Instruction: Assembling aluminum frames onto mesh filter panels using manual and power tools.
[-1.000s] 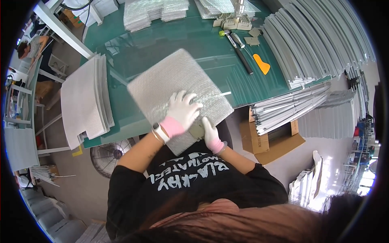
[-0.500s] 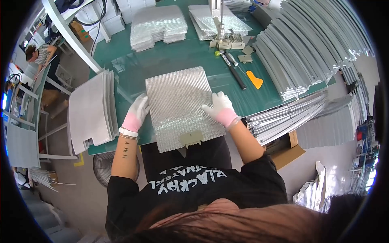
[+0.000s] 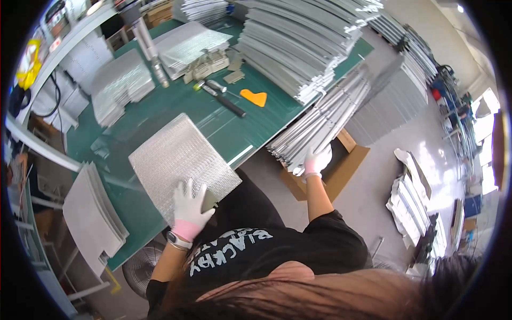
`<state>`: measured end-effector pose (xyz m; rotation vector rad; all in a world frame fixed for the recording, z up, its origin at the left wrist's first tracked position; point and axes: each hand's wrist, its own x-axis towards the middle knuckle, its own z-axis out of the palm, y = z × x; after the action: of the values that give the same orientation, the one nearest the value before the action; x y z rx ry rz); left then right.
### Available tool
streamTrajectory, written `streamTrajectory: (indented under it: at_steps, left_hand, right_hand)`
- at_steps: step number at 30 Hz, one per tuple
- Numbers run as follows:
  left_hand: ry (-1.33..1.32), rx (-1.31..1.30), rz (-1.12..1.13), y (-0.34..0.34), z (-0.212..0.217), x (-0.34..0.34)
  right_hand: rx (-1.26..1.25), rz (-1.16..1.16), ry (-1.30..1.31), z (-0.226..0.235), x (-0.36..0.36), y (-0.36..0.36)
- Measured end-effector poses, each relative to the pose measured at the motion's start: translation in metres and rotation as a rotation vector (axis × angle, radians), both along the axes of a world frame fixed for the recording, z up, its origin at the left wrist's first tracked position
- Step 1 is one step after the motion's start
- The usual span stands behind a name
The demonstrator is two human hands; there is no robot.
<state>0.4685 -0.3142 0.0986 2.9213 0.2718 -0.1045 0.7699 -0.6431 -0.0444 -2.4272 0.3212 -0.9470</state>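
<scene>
Head: right hand (image 3: 318, 159) outstretched sideways.

- An orange scraper (image 3: 255, 98) is lying on the green table (image 3: 194, 109), toward the right.
- A black-handled hammer (image 3: 223, 100) and a screwdriver (image 3: 216, 86) are lying just left of it.
- Silvery notched sheets (image 3: 120, 82) are resting at the far left.
- A tall grey stack (image 3: 293, 48) is rising at the far right.
- Pale sheets (image 3: 93, 210) are overhanging the near left edge.
- A caged fan (image 3: 140, 272) is showing below them.
</scene>
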Motion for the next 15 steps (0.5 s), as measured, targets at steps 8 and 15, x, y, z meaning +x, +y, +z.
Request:
streamTrajectory:
  at_steps: [8, 15]
  left_hand:
    - [-0.298, 0.08, 0.105, 0.08, -0.022, 0.017]
    - [-0.474, -0.628, -0.224, -0.039, -0.023, 0.012]
  right_hand:
    - [0.111, 0.345, 0.901, -0.051, 0.005, -0.079]
    - [1.126, 0.628, 0.627, 0.037, -0.007, -0.026]
